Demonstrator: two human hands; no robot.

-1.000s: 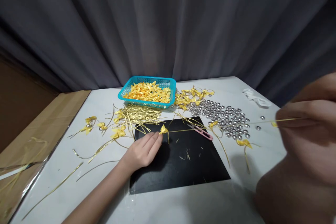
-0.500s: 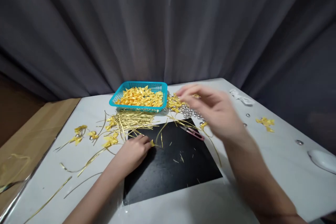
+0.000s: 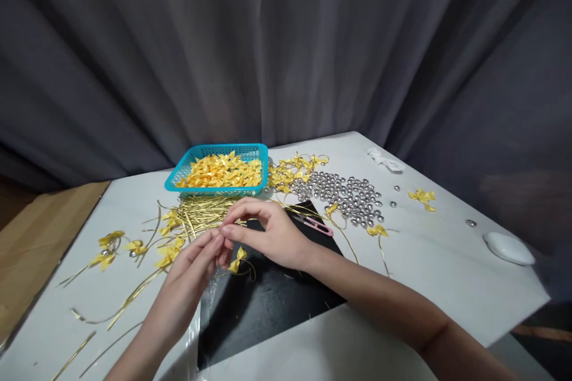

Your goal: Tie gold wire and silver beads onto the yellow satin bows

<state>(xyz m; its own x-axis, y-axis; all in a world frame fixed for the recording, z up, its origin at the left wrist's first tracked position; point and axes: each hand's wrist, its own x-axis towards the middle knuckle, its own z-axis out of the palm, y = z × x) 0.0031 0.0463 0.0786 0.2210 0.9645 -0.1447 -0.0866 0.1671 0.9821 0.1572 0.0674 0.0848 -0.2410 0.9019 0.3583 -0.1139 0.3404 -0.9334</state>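
My left hand (image 3: pixel 192 274) and my right hand (image 3: pixel 263 232) meet over the left edge of a black mat (image 3: pixel 272 297). Both pinch at the same spot, where a small yellow ribbon bow (image 3: pixel 236 261) on a thin gold wire hangs just below the fingertips. A pile of gold wire strips (image 3: pixel 203 214) lies just behind the hands. Behind that stands a teal basket (image 3: pixel 257 152) full of yellow bows. A spread of silver beads (image 3: pixel 348 193) lies to the right of the hands.
Pink snips (image 3: pixel 318 225) lie on the mat's far corner. Finished bows with wires are scattered at the left (image 3: pixel 107 250) and right (image 3: pixel 422 196). A white oval object (image 3: pixel 508 247) sits near the table's right edge. Dark curtains hang behind.
My right hand came back from the bead pile to the mat's left edge and met the left hand. The left hand lifted off the mat with the bow. The view shifted right.
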